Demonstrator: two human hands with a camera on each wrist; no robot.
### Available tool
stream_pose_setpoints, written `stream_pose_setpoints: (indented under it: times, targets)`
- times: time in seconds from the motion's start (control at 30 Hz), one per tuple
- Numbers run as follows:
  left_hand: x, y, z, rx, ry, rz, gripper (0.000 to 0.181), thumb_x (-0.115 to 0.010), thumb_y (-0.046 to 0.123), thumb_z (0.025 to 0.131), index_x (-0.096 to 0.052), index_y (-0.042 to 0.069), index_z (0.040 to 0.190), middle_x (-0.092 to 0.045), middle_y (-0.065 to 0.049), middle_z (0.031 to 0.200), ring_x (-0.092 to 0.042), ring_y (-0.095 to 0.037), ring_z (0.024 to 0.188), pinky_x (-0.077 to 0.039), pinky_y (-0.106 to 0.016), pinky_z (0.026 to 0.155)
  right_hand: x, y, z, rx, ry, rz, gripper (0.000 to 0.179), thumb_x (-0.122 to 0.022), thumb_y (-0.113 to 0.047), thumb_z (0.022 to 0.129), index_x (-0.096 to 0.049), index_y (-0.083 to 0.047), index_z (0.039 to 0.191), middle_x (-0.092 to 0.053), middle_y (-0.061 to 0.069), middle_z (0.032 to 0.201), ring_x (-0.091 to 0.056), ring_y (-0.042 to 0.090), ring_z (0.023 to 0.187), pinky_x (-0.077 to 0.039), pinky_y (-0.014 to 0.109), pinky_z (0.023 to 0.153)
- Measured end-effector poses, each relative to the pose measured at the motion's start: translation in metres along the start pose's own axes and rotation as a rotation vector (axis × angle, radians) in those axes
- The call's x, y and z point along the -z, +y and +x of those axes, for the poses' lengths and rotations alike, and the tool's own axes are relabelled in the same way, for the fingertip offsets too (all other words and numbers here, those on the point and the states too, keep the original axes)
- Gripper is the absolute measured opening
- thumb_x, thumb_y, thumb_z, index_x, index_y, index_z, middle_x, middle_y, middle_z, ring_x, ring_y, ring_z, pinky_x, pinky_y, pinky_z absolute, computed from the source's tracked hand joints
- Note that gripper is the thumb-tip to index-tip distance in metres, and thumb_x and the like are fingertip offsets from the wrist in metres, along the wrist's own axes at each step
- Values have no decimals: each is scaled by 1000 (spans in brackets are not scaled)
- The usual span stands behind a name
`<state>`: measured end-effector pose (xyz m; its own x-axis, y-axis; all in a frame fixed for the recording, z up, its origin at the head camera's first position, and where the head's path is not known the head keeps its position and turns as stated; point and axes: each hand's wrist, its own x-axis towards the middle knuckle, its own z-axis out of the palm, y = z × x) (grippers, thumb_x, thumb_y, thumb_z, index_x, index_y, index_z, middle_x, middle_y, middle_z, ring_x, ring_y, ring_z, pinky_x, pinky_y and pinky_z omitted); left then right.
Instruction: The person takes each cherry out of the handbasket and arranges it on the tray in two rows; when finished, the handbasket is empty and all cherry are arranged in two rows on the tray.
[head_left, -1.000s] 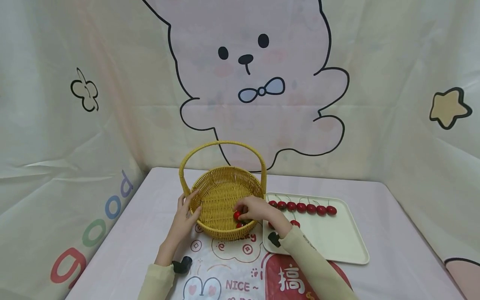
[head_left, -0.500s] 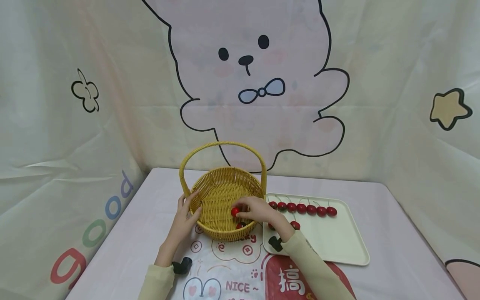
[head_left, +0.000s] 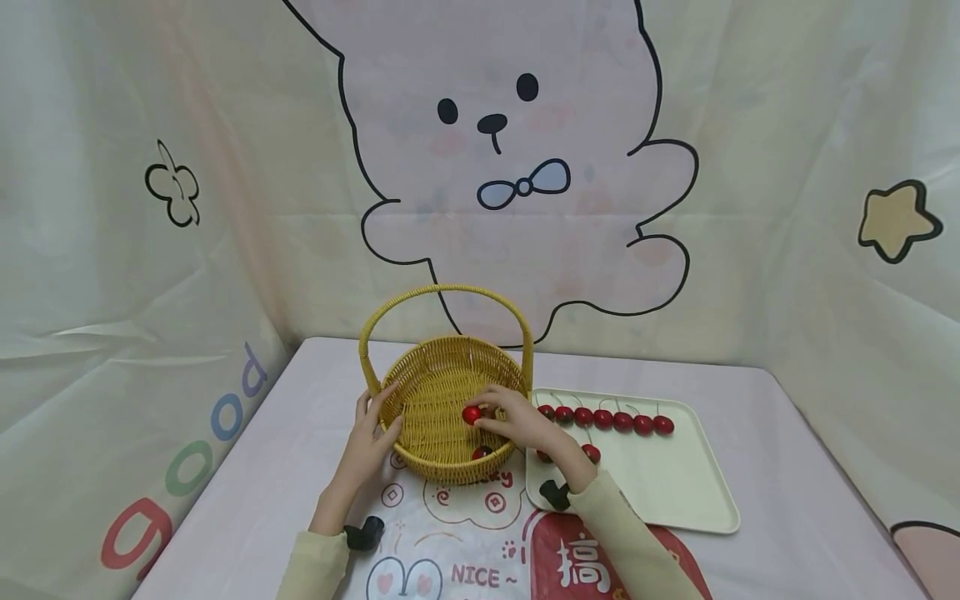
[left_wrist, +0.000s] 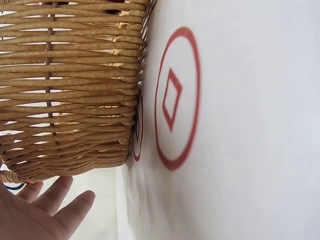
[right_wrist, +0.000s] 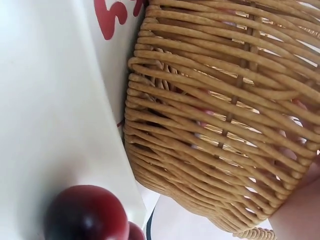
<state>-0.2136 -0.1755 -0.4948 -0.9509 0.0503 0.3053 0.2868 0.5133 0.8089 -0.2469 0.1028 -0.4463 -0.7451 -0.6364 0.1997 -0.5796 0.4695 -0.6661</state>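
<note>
A yellow wicker basket [head_left: 431, 400] with a tall hoop handle stands on the table. My left hand [head_left: 369, 433] holds its left rim near the handle's foot, thumb over the inner side; in the left wrist view several fingers [left_wrist: 75, 212] show outside the weave. A red cherry [head_left: 472, 414] is pinched between the thumb and fingertips of my right hand [head_left: 512, 417], over the basket's right half. Another dark red cherry [head_left: 482, 452] lies low inside, near the front wall. The right wrist view shows mostly the basket's outer wall [right_wrist: 215, 100]; there the pinched cherry is hidden.
A cream tray [head_left: 660, 492] lies right of the basket, close to its wall. Along its back edge runs a row of stemmed cherries [head_left: 603, 419]; another cherry [head_left: 591, 453] sits nearer the front, partly beside my right forearm. A patterned cloth covers the table [head_left: 247, 500].
My right hand has lifted the pinched cherry slightly up and away from the basket's front wall, leaving the other cherry in place below. The left hand and basket have stayed put.
</note>
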Motion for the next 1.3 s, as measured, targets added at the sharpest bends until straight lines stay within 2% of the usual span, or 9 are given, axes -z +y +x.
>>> stream_pose_setpoints:
  times: [0.3, 0.6, 0.83, 0.93, 1.07, 1.17, 1.3]
  targets:
    - [0, -1, 0, -12, 3, -6, 53, -56, 21, 93, -36, 25, 142, -16, -11, 148, -39, -44, 126, -35, -69, 92, -2, 1, -7, 58, 93, 17, 34, -60, -17, 90, -58, -8, 123, -59, 6, 120, -59, 14, 88, -52, 41, 78]
    - [0, -1, 1, -9, 2, -9, 54, -56, 20, 92, -36, 25, 142, -15, -11, 148, -37, -44, 127, -34, -69, 93, 1, -1, -14, 74, 197, 5, 33, -63, -13, 87, -60, -14, 121, -61, 1, 115, -59, 12, 86, -52, 27, 75]
    - [0, -2, 1, -9, 5, -5, 54, -56, 21, 92, -36, 25, 142, -16, -12, 148, -37, -43, 127, -34, -68, 94, 6, -5, -19, 56, 249, -42, 34, -66, -14, 85, -62, -15, 119, -63, 1, 115, -57, 18, 104, -50, 34, 85]
    - [-1, -2, 1, -7, 2, -6, 54, -56, 22, 92, -36, 25, 142, -15, -12, 149, -37, -44, 127, -34, -68, 94, 8, -4, -21, 42, 254, -33, 34, -66, -13, 86, -62, -16, 119, -63, 0, 115, -60, 16, 90, -52, 28, 74]
    - [0, -2, 1, -3, -3, -3, 54, -56, 22, 92, -36, 25, 142, -14, -12, 149, -36, -44, 128, -34, -69, 94, 12, -3, -25, -2, 238, 19, 33, -63, -13, 87, -61, -16, 121, -61, 0, 115, -56, 15, 61, -49, 21, 52]
    - [0, -2, 1, -1, -4, 2, 54, -56, 22, 92, -35, 25, 142, -14, -12, 149, -36, -44, 128, -34, -69, 94, 14, -4, -28, -34, 215, 128, 34, -61, -12, 89, -59, -11, 123, -58, 5, 118, -62, 20, 60, -53, 31, 49]
    - [0, -1, 1, 1, -4, 0, 54, -56, 22, 92, -35, 25, 142, -14, -12, 149, -36, -44, 128, -34, -69, 94, 18, -6, -31, -63, 208, 250, 36, -59, -9, 89, -56, -7, 125, -55, 13, 122, -67, 30, 77, -57, 39, 57]
